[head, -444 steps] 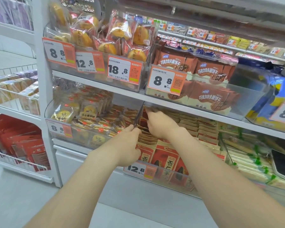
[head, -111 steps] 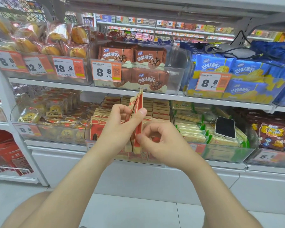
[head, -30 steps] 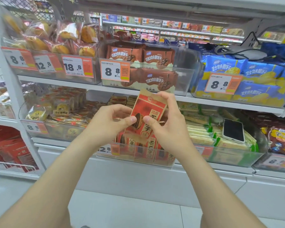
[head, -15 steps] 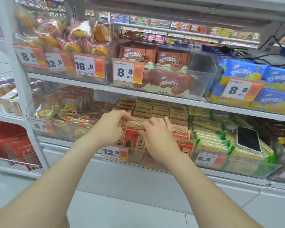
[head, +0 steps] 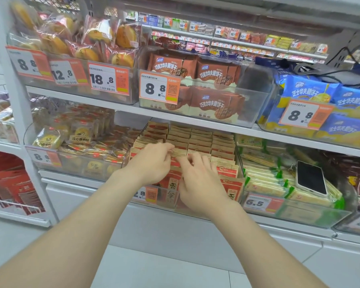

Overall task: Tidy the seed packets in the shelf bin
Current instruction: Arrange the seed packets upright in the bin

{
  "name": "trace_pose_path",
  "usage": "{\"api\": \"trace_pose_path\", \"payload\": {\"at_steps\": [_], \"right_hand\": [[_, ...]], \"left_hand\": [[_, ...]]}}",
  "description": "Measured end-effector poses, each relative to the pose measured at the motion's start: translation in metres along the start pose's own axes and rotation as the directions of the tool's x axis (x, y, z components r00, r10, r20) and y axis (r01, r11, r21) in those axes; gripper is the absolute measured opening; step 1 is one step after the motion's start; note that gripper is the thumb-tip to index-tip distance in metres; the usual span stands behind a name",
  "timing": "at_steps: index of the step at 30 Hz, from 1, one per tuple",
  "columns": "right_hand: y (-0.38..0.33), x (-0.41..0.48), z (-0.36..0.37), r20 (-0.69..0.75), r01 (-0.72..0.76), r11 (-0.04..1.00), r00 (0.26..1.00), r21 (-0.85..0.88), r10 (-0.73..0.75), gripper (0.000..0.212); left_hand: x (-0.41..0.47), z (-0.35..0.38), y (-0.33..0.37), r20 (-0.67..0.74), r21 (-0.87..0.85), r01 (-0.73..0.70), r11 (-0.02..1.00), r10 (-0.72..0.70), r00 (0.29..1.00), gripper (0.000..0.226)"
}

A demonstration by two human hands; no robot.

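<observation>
1. My left grip (head: 152, 163) is pinching the tops of seed packets (head: 199, 142) standing in the shelf bin (head: 166, 201). My right grip (head: 200, 183) is curling onto them, and I cannot tell whether it is grasping.
2. I am risking tipping the front row over the bin's wall by pushing unevenly.
</observation>
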State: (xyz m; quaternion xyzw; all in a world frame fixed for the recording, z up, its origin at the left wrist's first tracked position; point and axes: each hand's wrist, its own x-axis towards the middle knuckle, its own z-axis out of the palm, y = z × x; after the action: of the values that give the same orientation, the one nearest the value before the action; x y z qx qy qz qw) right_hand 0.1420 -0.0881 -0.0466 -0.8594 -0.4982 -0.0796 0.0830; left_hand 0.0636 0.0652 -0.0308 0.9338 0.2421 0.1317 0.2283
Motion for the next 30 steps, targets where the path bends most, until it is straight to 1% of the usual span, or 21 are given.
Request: {"api": "trace_pose_path", "payload": {"at_steps": [2,3,5,7,10,12,13,15,18,20,21,24,26,28,30], "right_hand": [[0.006,-0.002,-0.005,0.008,-0.057,0.998,0.998,-0.021,0.057,0.059],[0.009,-0.003,-0.008,0.022,-0.079,0.996,0.997,-0.038,0.080,0.058],[0.011,-0.006,-0.014,0.026,-0.109,0.990,0.993,-0.093,0.112,0.050],[0.015,-0.008,-0.018,-0.014,-0.145,0.983,0.989,-0.115,0.145,0.037],[0.021,-0.008,-0.018,-0.042,-0.195,0.981,0.980,-0.009,0.195,0.025],[0.024,-0.008,-0.015,-0.025,-0.208,0.975,0.977,0.073,0.210,0.013],[0.025,-0.007,-0.013,-0.008,-0.212,0.972,0.977,0.098,0.214,0.013],[0.025,-0.006,-0.013,0.033,-0.206,0.972,0.979,0.117,0.203,0.012],[0.023,-0.004,-0.016,0.073,-0.184,0.979,0.981,0.084,0.178,0.009],[0.024,-0.005,-0.019,0.086,-0.183,0.979,0.981,0.090,0.176,0.009],[0.024,-0.006,-0.021,0.082,-0.194,0.973,0.979,0.124,0.185,0.009],[0.025,-0.006,-0.030,0.021,-0.211,0.925,0.976,0.317,0.216,0.013],[0.025,-0.008,-0.038,-0.085,-0.185,0.877,0.965,0.443,0.246,0.021],[0.023,-0.013,-0.049,-0.212,-0.089,0.793,0.940,0.603,0.267,0.028],[0.018,-0.020,-0.060,-0.285,0.066,0.668,0.932,0.742,0.224,0.025]], "left_hand": [[0.003,0.002,0.003,0.053,0.034,0.023,0.999,-0.025,0.998,0.052],[0.004,0.002,0.005,0.042,0.046,0.033,0.998,-0.035,0.999,0.052],[0.006,-0.002,0.009,-0.029,0.056,0.048,0.997,-0.046,0.998,0.046],[0.006,-0.005,0.009,-0.089,0.048,0.067,0.997,-0.062,0.994,0.034],[0.002,-0.007,0.008,-0.107,0.030,0.074,0.997,-0.070,0.992,0.027],[-0.004,-0.009,0.010,-0.177,0.029,0.081,0.996,-0.074,0.981,0.025],[-0.007,-0.010,0.013,-0.240,0.021,0.081,0.997,-0.073,0.968,0.024],[-0.012,-0.013,0.017,-0.369,0.012,0.065,0.998,-0.056,0.928,0.022],[-0.016,-0.016,0.018,-0.523,-0.013,0.013,1.000,-0.018,0.852,0.020],[-0.017,-0.018,0.019,-0.622,-0.048,-0.067,0.997,0.022,0.783,0.019],[-0.018,-0.020,0.020,-0.671,-0.054,-0.115,0.992,0.050,0.740,0.019],[-0.021,-0.025,0.025,-0.770,-0.044,-0.272,0.961,0.141,0.622,0.019],[-0.023,-0.026,0.032,-0.810,-0.037,-0.367,0.929,0.188,0.556,0.019],[-0.026,-0.026,0.043,-0.848,-0.020,-0.427,0.904,0.211,0.487,0.020],[-0.029,-0.024,0.055,-0.876,-0.042,-0.474,0.879,0.196,0.441,0.022]]}}
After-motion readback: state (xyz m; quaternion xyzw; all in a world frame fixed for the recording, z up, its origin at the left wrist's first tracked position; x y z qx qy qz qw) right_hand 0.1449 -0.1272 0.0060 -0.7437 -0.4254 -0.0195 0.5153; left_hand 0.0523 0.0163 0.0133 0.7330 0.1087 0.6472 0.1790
